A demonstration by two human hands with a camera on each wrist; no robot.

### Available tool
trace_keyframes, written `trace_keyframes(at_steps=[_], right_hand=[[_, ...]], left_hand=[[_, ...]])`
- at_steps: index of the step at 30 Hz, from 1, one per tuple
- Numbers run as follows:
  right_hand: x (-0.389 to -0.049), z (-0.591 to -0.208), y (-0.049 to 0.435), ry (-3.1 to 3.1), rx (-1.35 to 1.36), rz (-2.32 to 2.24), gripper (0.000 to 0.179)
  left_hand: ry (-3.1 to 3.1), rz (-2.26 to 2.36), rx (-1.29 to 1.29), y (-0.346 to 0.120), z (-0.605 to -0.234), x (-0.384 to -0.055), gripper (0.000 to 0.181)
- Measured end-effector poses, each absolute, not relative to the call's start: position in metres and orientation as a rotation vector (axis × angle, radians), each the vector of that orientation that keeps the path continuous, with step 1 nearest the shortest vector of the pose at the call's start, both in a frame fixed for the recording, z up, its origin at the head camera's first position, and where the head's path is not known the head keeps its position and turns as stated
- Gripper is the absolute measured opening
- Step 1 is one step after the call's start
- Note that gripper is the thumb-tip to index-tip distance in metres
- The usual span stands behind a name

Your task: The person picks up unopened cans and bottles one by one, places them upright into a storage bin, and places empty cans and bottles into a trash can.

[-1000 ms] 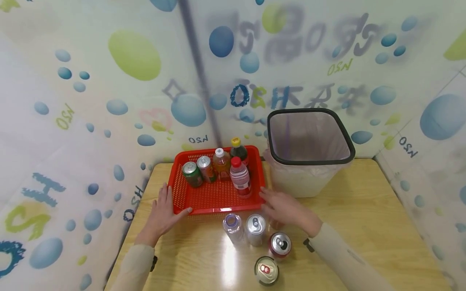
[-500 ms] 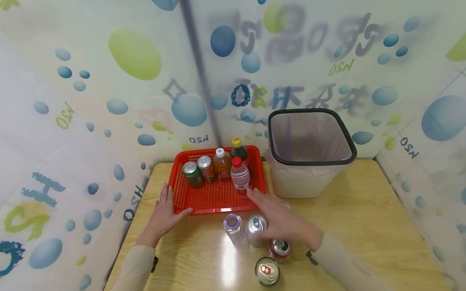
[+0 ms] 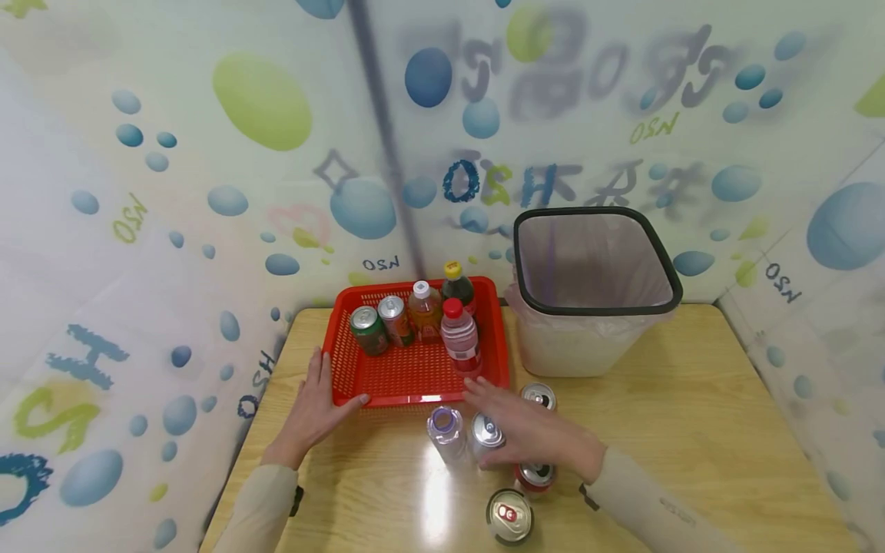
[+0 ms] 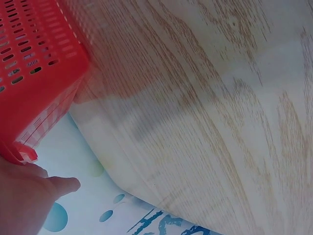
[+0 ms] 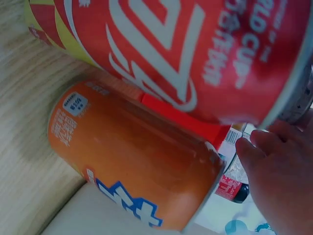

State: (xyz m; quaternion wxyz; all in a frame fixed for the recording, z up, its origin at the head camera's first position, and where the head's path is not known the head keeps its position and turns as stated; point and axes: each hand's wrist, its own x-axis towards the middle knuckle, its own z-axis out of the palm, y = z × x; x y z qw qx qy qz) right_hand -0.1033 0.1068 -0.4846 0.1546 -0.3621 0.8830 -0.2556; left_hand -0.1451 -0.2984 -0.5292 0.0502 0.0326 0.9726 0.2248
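Observation:
In the head view my left hand rests at the front left corner of a red plastic basket, thumb spread along its front rim. My right hand hovers low over several drink cans, its fingers extended. Between thumb and fingers shows the top of a silver can; contact with it cannot be told. An uncapped clear bottle stands just left of that can. In the right wrist view an orange can and a red cola can fill the foreground. A gold-topped can stands nearest me.
Inside the basket stand a green can, a silver-topped can, an amber drink bottle, a yellow-capped dark bottle and a red-capped bottle. A bin with a black rim and liner stands at the back right.
My right hand has moved left and toward me from the basket's right front corner to the silver can, uncovering a can behind it. The left hand has stayed on the basket.

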Motion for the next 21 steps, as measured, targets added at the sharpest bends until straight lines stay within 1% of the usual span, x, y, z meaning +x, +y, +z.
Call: trace_keyframes(at_steps=[7, 13, 15, 18, 21], right_hand=[[-0.104, -0.488, 0.105, 2.510, -1.022, -0.750, 0.082], [-0.108, -0.490, 0.104, 2.524, -1.062, -0.773, 0.069], [-0.109, -0.489, 0.105, 2.547, -1.061, -0.781, 0.061], [-0.110, -0.485, 0.109, 2.558, -1.010, -0.829, 0.050], [-0.111, -0.478, 0.111, 2.555, -0.933, -0.870, 0.047]], left_hand=[[2.953, 0.690, 0.086, -0.298, -0.530, -0.145, 0.119], [2.948, 0.713, 0.080, -0.298, -0.530, -0.146, 0.120], [2.942, 0.722, 0.078, -0.297, -0.530, -0.146, 0.120], [2.937, 0.725, 0.070, -0.297, -0.529, -0.145, 0.120], [2.936, 0.719, 0.061, -0.297, -0.528, -0.145, 0.120]])
